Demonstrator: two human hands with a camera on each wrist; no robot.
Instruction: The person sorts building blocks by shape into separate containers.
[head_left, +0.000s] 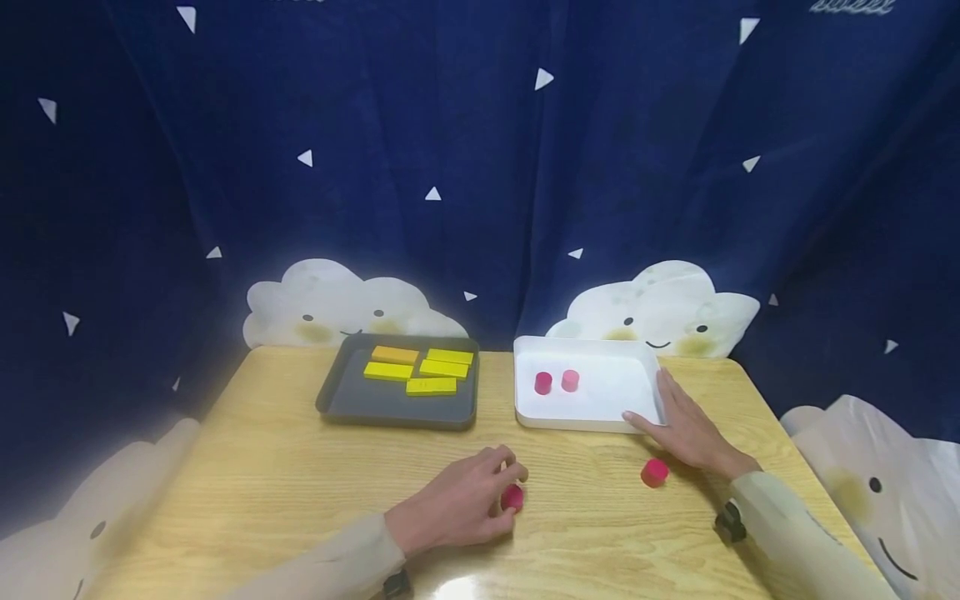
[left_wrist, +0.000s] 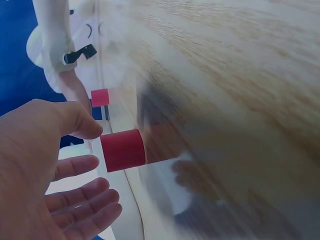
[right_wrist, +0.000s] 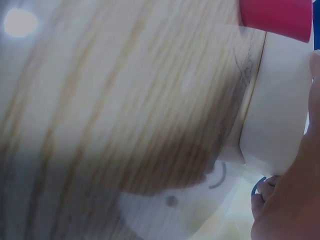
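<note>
A red cylinder block [head_left: 512,498] stands on the table between the thumb and fingers of my left hand [head_left: 457,504]. The left wrist view shows the thumb tip right at the top edge of this red block [left_wrist: 123,150], the other fingers loosely bent and spread below. My right hand [head_left: 693,429] lies along the right end of the white tray [head_left: 585,423], fingers extended against its wall and thumb over the front rim. Another red cylinder block [head_left: 655,473] stands just in front of that hand, partly showing in the right wrist view [right_wrist: 282,17].
Inside the white tray are a crimson cylinder [head_left: 543,382] and a pink cylinder [head_left: 570,381]. To its left, a dark grey tray [head_left: 397,418] carries several yellow blocks [head_left: 431,387] and an orange block [head_left: 395,355]. A navy curtain [head_left: 480,125] hangs behind the wooden table [head_left: 285,475].
</note>
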